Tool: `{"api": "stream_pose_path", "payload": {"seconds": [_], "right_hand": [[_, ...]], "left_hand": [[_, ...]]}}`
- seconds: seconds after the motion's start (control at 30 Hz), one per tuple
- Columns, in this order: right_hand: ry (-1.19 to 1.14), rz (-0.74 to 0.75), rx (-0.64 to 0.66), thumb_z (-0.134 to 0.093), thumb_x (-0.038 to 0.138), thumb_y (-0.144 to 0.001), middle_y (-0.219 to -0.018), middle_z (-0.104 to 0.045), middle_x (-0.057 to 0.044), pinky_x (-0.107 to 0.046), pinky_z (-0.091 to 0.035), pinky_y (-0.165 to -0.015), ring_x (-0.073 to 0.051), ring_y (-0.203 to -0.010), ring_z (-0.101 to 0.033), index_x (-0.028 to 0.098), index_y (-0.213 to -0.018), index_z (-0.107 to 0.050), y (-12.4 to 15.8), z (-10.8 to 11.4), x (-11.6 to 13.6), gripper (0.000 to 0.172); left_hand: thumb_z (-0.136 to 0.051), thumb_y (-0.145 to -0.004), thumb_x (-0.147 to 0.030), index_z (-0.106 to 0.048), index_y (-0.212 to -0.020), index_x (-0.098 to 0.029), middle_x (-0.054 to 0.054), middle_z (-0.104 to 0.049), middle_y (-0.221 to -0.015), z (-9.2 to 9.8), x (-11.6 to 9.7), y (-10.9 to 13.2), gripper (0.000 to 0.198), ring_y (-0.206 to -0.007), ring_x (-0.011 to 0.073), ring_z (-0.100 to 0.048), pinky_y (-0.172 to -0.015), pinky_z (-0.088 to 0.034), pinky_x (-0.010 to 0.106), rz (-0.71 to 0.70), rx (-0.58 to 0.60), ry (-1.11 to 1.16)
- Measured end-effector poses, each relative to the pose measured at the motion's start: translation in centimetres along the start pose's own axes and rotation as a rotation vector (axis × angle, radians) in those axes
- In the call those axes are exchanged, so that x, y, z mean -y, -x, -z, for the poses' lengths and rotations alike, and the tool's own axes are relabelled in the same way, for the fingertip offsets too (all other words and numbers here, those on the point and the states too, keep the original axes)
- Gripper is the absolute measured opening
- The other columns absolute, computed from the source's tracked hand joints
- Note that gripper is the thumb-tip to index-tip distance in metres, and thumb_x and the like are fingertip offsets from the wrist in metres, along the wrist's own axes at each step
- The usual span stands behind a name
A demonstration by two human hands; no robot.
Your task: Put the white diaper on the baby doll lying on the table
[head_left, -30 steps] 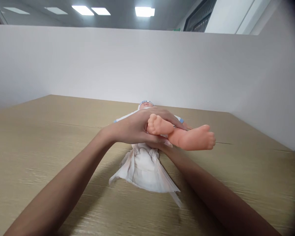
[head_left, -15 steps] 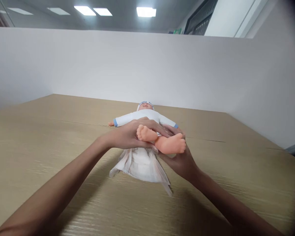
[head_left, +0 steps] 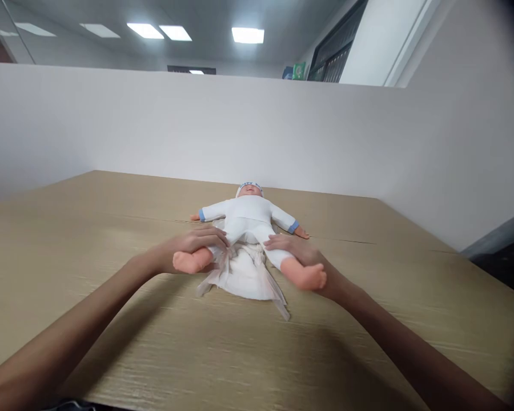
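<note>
A baby doll (head_left: 249,210) in a white suit with blue cuffs and a lettered cap lies on its back, head away from me, arms out and legs apart. My left hand (head_left: 192,242) is wrapped round the leg at the left, its fingers over the white cloth above the bare foot. Round the other leg, my right hand (head_left: 297,249) has its fingers on top near the knee. A white diaper (head_left: 246,279) lies spread under the doll's bottom, its front part stretching toward me between the legs, with thin frilled side edges.
The wood-patterned table (head_left: 154,337) has a thin seam across it behind my hands. A white partition (head_left: 175,125) rises at its far edge. A dark object (head_left: 505,257) stands beyond the table's right edge.
The doll's legs, held close together before, are now spread apart and lowered, one in each hand. My hands have moved away from each other, showing the doll's body and more of the diaper.
</note>
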State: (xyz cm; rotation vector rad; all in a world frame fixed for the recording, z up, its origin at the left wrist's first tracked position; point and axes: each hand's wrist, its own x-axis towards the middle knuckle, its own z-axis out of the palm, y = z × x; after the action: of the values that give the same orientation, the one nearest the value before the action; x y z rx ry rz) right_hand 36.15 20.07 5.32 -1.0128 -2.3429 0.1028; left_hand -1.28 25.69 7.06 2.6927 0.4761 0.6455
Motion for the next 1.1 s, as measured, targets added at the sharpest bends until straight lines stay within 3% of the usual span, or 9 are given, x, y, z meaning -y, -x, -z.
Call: {"api": "stream_pose_path", "payload": {"seconds": [0.17, 0.4, 0.47, 0.6, 0.7, 0.8, 0.87, 1.0, 1.1], "right_hand": [[0.0, 0.222, 0.07, -0.044, 0.017, -0.111, -0.152, -0.07, -0.007, -0.047, -0.049, -0.128, -0.024, -0.153, -0.056, 0.027, -0.148, -0.065, 2.3, -0.8, -1.1, 0.044], [0.086, 0.232, 0.091, -0.044, 0.011, -0.11, -0.157, -0.067, -0.007, -0.047, -0.045, -0.132, -0.022, -0.154, -0.055, 0.028, -0.15, -0.064, 3.6, -2.2, -1.1, 0.048], [0.095, 0.224, 0.084, -0.046, 0.009, -0.109, -0.157, -0.067, -0.008, -0.047, -0.045, -0.132, -0.022, -0.154, -0.055, 0.027, -0.148, -0.066, 3.5, -2.3, -0.7, 0.047], [0.066, 0.213, 0.075, -0.047, 0.006, -0.107, -0.156, -0.068, -0.008, -0.045, -0.045, -0.132, -0.022, -0.154, -0.055, 0.026, -0.144, -0.069, 3.6, -2.6, -0.7, 0.048], [-0.01, 0.185, 0.127, -0.05, 0.01, -0.108, -0.159, -0.065, -0.007, -0.045, -0.045, -0.132, -0.022, -0.154, -0.055, 0.028, -0.147, -0.069, 3.9, -2.5, -1.2, 0.047], [-0.095, 0.114, 0.182, -0.046, 0.012, -0.11, -0.16, -0.064, -0.006, -0.045, -0.046, -0.13, -0.022, -0.154, -0.055, 0.031, -0.146, -0.07, 4.0, -1.7, -1.2, 0.047], [-0.097, 0.055, 0.209, -0.042, 0.011, -0.11, -0.157, -0.067, -0.006, -0.053, -0.037, -0.135, -0.023, -0.152, -0.057, 0.031, -0.144, -0.071, 3.7, -1.0, -0.2, 0.049], [0.04, -0.035, 0.19, -0.061, 0.034, -0.105, -0.144, -0.074, -0.011, -0.072, -0.014, -0.137, -0.034, -0.148, -0.061, 0.028, -0.145, -0.068, 3.0, -0.8, 3.6, 0.041], [0.187, -0.044, 0.126, -0.077, 0.052, -0.093, -0.141, -0.073, -0.018, -0.074, -0.022, -0.135, -0.043, -0.147, -0.059, 0.023, -0.149, -0.064, 2.9, -2.3, 5.8, 0.065]], "left_hand": [[-0.073, -0.087, -0.013, -0.06, -0.144, -0.027, 0.01, -0.065, -0.155, -2.0, 0.5, 1.9, 0.061, -0.156, 0.0341, -0.049, -0.127, -0.048, 0.055, -0.04, 0.089, -0.049], [-0.061, -0.079, 0.004, -0.054, -0.155, -0.033, 0.007, -0.058, -0.164, -3.5, 1.2, 3.0, 0.085, -0.162, 0.0338, -0.041, -0.126, -0.05, 0.06, -0.006, 0.116, -0.027], [-0.063, -0.082, 0.002, -0.051, -0.158, -0.035, 0.007, -0.056, -0.166, -3.8, 1.2, 3.2, 0.086, -0.163, 0.0346, -0.039, -0.126, -0.05, 0.062, 0.007, 0.132, -0.008], [-0.056, -0.101, -0.009, -0.052, -0.159, -0.035, 0.006, -0.057, -0.166, -4.1, 0.9, 3.3, 0.064, -0.166, 0.0307, -0.036, -0.128, -0.049, 0.059, 0.013, 0.154, -0.004], [-0.053, -0.106, -0.012, -0.055, -0.158, -0.036, 0.005, -0.056, -0.166, -3.8, 0.6, 3.2, 0.057, -0.166, 0.0294, -0.035, -0.128, -0.049, 0.056, 0.057, 0.171, 0.011], [-0.049, -0.104, -0.009, -0.055, -0.157, -0.04, 0.001, -0.054, -0.168, -3.2, -0.2, 3.0, 0.061, -0.167, 0.028, -0.034, -0.13, -0.047, 0.055, 0.143, 0.204, 0.06], [-0.048, -0.103, -0.009, -0.053, -0.158, -0.042, -0.001, -0.055, -0.168, -2.9, -1.0, 2.8, 0.064, -0.167, 0.0275, -0.034, -0.132, -0.044, 0.055, 0.206, 0.204, 0.101], [-0.07, -0.101, -0.038, -0.055, -0.153, -0.035, 0.006, -0.062, -0.158, -3.9, -2.5, 2.4, 0.054, -0.162, 0.0353, -0.04, -0.128, -0.046, 0.057, 0.231, 0.098, 0.057], [-0.086, -0.088, -0.048, -0.058, -0.146, -0.03, 0.01, -0.064, -0.15, -5.4, -3.2, 1.9, 0.067, -0.153, 0.0396, -0.046, -0.121, -0.051, 0.058, 0.209, 0.015, -0.058]]}}
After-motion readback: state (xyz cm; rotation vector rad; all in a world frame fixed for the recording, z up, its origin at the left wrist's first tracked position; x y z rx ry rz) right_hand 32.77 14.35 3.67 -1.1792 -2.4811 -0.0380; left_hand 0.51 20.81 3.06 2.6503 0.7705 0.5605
